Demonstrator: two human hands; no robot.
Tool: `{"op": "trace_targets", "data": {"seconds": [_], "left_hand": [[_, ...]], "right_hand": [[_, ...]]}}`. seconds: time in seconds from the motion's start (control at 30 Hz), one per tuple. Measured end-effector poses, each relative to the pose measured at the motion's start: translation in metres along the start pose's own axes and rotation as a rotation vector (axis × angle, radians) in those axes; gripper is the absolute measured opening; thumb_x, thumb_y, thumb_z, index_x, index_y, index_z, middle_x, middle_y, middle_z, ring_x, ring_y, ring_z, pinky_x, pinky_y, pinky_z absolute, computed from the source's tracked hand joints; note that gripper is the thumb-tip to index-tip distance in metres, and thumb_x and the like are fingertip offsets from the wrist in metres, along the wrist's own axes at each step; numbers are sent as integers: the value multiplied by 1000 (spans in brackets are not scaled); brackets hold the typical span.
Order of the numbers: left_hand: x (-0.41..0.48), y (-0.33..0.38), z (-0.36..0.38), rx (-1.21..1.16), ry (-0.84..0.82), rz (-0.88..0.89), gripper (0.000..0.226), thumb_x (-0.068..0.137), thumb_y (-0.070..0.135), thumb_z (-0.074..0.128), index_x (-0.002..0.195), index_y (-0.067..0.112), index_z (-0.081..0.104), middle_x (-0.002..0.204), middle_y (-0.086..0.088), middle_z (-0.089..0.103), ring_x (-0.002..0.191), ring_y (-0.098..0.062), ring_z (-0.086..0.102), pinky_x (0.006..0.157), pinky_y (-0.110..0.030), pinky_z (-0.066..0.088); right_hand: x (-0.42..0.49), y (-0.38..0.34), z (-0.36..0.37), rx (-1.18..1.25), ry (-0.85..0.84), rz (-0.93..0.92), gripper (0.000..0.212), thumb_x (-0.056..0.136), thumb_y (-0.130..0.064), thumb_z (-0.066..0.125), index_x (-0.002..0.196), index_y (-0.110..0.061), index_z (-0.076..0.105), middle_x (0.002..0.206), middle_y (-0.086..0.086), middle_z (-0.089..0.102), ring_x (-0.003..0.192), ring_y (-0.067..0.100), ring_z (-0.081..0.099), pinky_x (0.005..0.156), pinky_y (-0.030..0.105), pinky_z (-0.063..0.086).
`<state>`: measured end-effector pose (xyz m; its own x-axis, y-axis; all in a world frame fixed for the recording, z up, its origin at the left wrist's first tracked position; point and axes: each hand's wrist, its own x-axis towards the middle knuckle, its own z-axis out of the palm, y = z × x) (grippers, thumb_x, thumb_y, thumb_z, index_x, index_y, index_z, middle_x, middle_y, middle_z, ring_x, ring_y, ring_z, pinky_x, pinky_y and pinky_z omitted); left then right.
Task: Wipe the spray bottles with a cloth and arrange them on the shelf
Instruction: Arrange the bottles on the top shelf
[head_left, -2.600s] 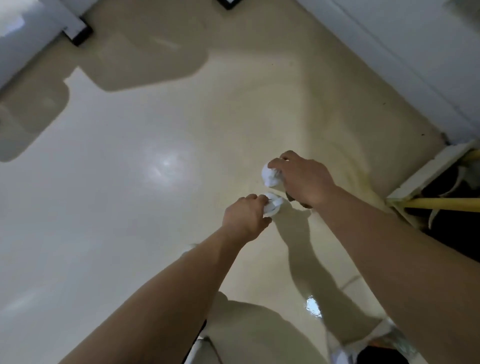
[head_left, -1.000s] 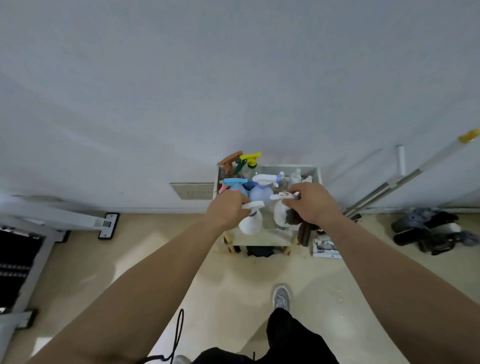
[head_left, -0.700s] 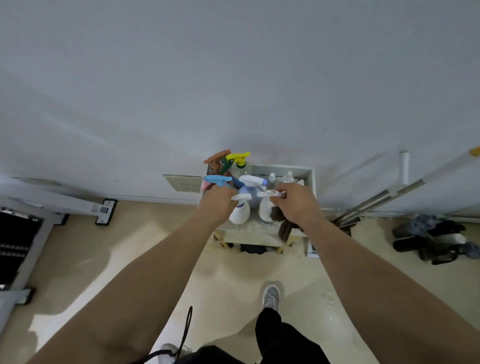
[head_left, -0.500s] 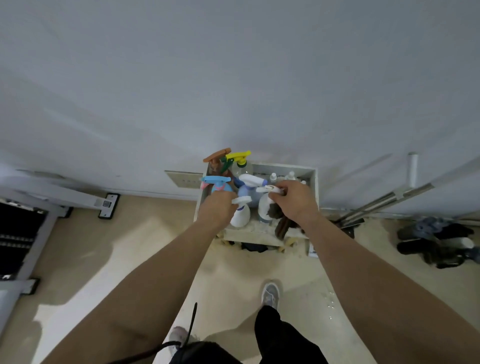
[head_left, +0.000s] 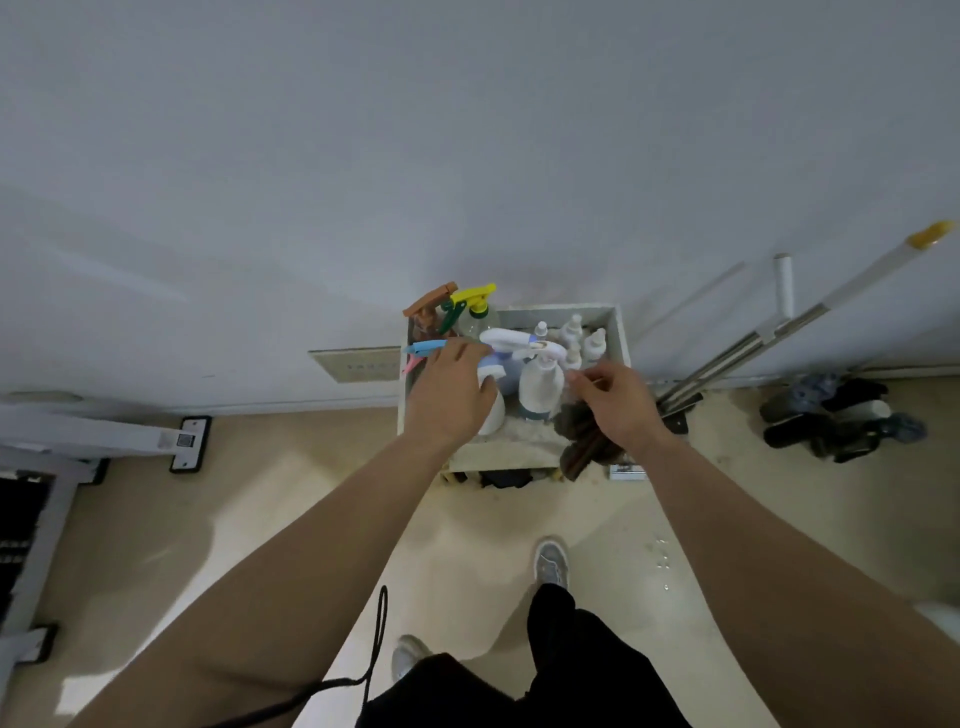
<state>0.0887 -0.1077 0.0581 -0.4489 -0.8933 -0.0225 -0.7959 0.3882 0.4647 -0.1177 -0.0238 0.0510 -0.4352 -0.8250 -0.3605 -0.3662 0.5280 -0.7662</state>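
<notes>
Pale wall (head_left: 467, 130) and beige floor (head_left: 249, 519) meet behind a low white shelf (head_left: 504, 457), seen from above by a standing person. Coloured trigger bottles (head_left: 470, 312) crowd its back left and small bottles (head_left: 584, 335) its back right. Two white spray bottles stand upright side by side near the front: the left bottle (head_left: 492, 413) and the right bottle (head_left: 540, 387). The left hand (head_left: 449, 397) lies palm down over the head of the left bottle with fingers stretched forward; the thumb is hidden, so any grip beneath cannot be confirmed. The right hand (head_left: 618, 405) hovers just beside the right bottle, apart from it, fingers loosely curled. A dark cloth (head_left: 574, 434) lies under that hand and hangs over the shelf's front edge; whether the fingers hold it cannot be told. Mop poles (head_left: 753, 343) lean on the wall to the right, with shoes (head_left: 831, 415) on the floor beyond. Judged step: setting down and arranging, with both white bottles on the shelf. The next move probably calls for freeing both hands without tipping the close-packed neighbours, then either nudging the pair into line or taking up the cloth and another bottle for wiping.
</notes>
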Motion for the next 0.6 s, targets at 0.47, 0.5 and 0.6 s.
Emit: {"op": "trace_targets", "data": {"seconds": [0.47,0.5,0.6], "left_hand": [[-49,69,-4,-597,-456,58,9,86,23,77,91,24,70,93,5,72,92,-13,67,87,-31,53],[-48,74,-6,-547,-446,92,10,84,26,78,89,27,69,95,5,70,94,-12,65,85,-31,52],[-42,92,-12,-399,-424,180,15,82,31,78,79,29,63,94,5,66,91,-13,63,73,-22,48]], "right_hand": [[-103,-2,-9,396,51,39,33,103,-41,49,108,-13,66,102,8,70,99,24,67,88,31,53],[-108,1,-13,458,5,43,26,104,-33,49,110,-16,68,104,5,71,102,22,66,88,25,52],[-110,14,-31,494,-146,3,32,86,-17,52,112,-26,67,105,-5,71,104,12,63,81,13,46]]}}
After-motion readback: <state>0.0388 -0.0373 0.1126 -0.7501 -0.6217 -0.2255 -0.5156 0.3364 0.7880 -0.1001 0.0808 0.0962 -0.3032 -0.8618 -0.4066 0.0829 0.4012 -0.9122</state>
